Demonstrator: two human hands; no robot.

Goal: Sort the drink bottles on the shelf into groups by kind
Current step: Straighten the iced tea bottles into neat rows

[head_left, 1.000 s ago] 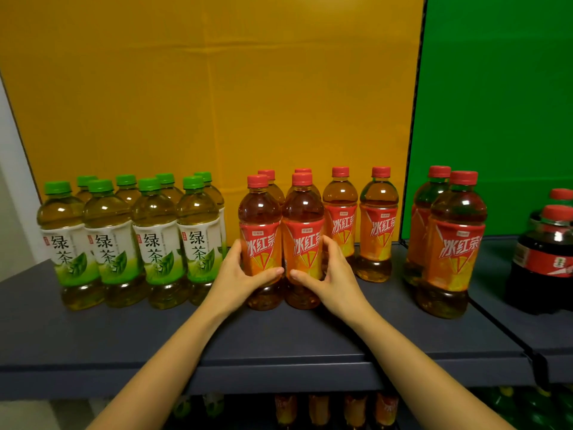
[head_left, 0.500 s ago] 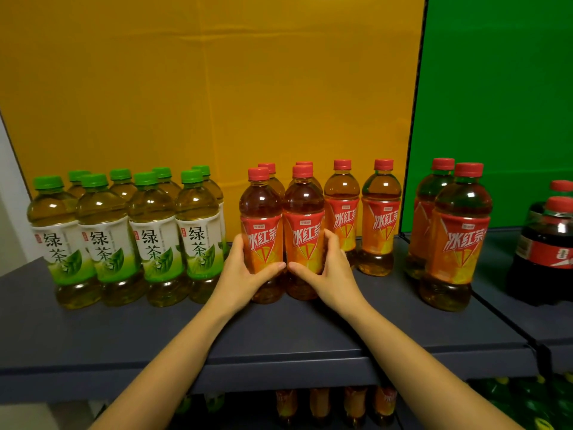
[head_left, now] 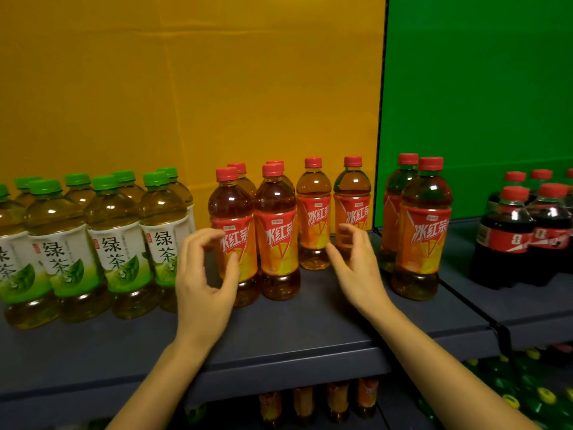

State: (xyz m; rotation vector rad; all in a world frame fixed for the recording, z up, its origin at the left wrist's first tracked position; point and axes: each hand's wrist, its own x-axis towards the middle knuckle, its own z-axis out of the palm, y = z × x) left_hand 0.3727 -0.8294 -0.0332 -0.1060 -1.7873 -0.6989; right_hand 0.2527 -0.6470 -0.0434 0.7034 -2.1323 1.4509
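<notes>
1. Head view, labels: the green tea bottles [head_left: 116, 243] carry white-and-green labels with the characters 绿茶 and a leaf picture. The iced tea bottles [head_left: 276, 243] wear red-and-orange labels reading 冰红茶. The cola bottles [head_left: 508, 240] have red bands whose writing is too blurred to read.
2. Looks: the green tea is pale yellow under green caps, the iced tea amber-brown under red caps, the cola near black under red caps.
3. Places: all stand upright on the dark grey shelf [head_left: 294, 330]. Green tea is packed at the left and iced tea stands in the middle before the yellow backdrop [head_left: 186, 88]. Two more iced teas stand further right before the green backdrop [head_left: 480, 88], and the cola is at the far right.
4. The left hand [head_left: 203, 283] hovers by the front-left iced tea, fingers loosely curled, grasping nothing. Whether its thumb touches the label I cannot tell.
5. The right hand [head_left: 359, 271] is likewise loose and empty, in front of the rear iced teas.
6. More bottles show dimly on the level below.
</notes>
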